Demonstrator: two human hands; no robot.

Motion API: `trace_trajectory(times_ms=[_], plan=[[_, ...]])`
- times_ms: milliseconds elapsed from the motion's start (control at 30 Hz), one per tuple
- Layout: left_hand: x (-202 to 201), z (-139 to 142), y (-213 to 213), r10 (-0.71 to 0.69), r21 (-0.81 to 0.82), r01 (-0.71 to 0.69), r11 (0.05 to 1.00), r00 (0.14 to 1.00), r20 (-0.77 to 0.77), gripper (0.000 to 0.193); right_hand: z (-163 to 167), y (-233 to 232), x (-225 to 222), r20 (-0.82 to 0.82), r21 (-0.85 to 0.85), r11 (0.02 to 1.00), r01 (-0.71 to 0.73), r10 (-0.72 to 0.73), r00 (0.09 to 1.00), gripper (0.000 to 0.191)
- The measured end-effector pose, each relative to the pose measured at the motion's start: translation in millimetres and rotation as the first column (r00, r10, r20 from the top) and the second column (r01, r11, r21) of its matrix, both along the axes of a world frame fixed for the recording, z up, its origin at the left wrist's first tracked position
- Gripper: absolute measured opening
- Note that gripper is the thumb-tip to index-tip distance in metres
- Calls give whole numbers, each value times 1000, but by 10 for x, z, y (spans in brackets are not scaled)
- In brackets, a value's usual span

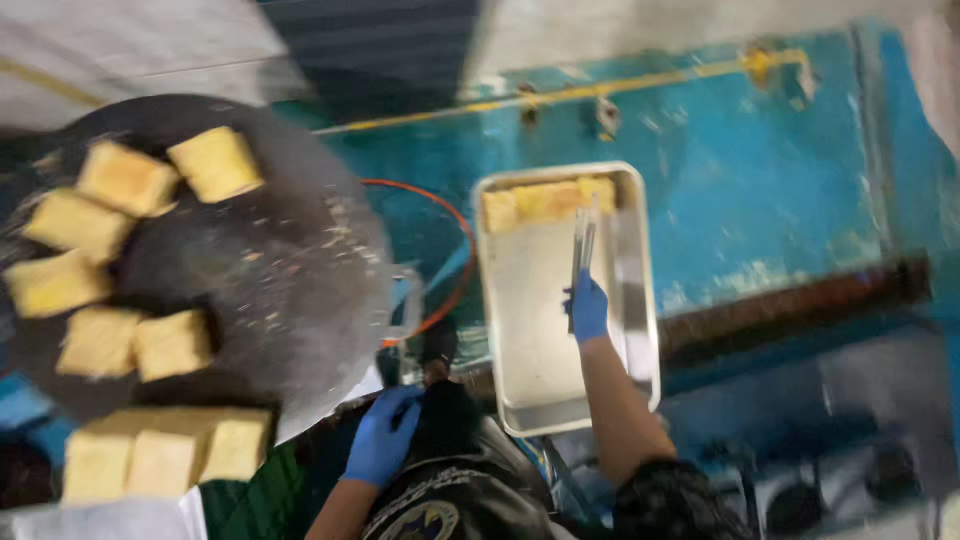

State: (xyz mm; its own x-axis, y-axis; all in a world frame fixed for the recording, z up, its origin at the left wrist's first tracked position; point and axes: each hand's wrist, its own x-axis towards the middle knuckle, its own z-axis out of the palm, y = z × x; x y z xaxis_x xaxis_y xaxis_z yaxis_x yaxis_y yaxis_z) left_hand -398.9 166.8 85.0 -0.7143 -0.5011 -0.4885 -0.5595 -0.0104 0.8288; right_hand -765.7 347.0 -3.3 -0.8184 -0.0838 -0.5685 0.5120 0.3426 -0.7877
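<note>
Head view looks down on my two blue-gloved hands at work over a blue-painted surface, and the picture is somewhat blurred. My right hand (588, 308) reaches out over a rectangular metal tray (535, 370), its fingers closed around a pair of metal tongs (582, 245) — the tongs point away from me toward the far end of the tray. There a row of yellow toasted bread pieces (548, 202) lies against the far wall of the tray, and the tong tips sit at or just beside that row; I cannot tell whether they grip a piece. The rest of the tray floor is bare metal. My left hand (383, 436) is low and close to my body, fingers curled against a dark object (445, 420) near my chest — I cannot tell what that object is or whether the hand truly holds it. To the left sits a large round dark griddle (290, 280), scattered with crumbs, carrying square yellow bread slices (128, 178) around its left side. More bread squares (165, 450) sit near its near edge, at the bottom left. An orange hose (452, 225) curves between the griddle and the tray, and a yellow pipe (620, 85) runs along the blue wall (760, 170) beyond.
</note>
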Motion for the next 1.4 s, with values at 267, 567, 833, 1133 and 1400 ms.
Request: trace_trajectory(times_ms=[267, 567, 833, 1133, 1400], plan=[[388, 333, -443, 127, -215, -182, 959, 961, -248, 26, 533, -1593, 1134, 43, -240, 780, -578, 603, 796, 34], [878, 414, -587, 442, 88, -434, 897, 872, -212, 28, 646, -3482, 1877, 185, -231, 627, -744, 779, 599, 33], [1104, 256, -601, 539, 14, -548, 837, 818, -203, 27, 817, -3943, 2464, 280, -244, 694, -678, 719, 636, 35], [1215, 212, -643, 580, 29, -588, 808, 787, -209, 26, 728, -4346, 2574, 330, -297, 758, -581, 652, 682, 41], [1218, 355, -989, 627, 126, -615, 779, 766, -141, 27, 730, -3959, 2458, 221, -244, 746, -620, 665, 713, 39]])
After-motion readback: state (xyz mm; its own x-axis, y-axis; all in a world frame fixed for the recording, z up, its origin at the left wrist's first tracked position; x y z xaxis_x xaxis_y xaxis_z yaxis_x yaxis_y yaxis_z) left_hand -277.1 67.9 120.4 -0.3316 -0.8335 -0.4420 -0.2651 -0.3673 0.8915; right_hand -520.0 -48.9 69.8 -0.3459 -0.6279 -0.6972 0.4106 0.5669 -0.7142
